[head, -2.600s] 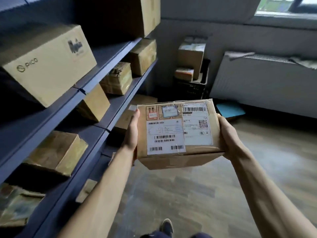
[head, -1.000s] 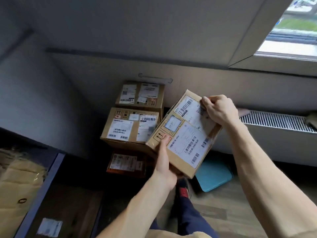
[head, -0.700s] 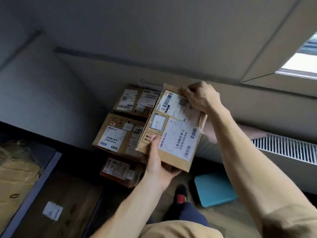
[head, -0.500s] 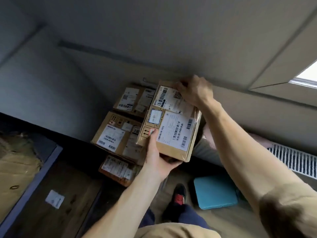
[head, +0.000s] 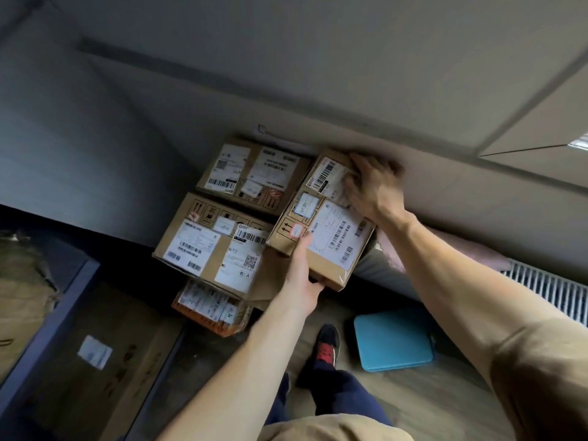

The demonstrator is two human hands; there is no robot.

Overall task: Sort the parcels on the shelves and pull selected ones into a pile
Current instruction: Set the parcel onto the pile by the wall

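I hold a brown labelled parcel (head: 324,230) tilted against the wall, at the right side of a pile of parcels. My left hand (head: 302,275) grips its near lower edge from below, thumb on the top face. My right hand (head: 374,186) lies over its far upper corner, blurred. The pile beside it has a large labelled box (head: 210,246), another box (head: 254,173) behind that, and an orange-edged parcel (head: 211,308) underneath at the front.
A dark blue shelf edge (head: 47,326) with cardboard boxes (head: 22,281) runs along the left. A teal flat pad (head: 393,340) lies on the wooden floor by my shoe (head: 326,346). A white radiator (head: 547,288) stands at right under a sloped wall.
I turned from the shelves to the corner pile and carried the parcel up and back toward the wall. My right hand slid over its far corner.
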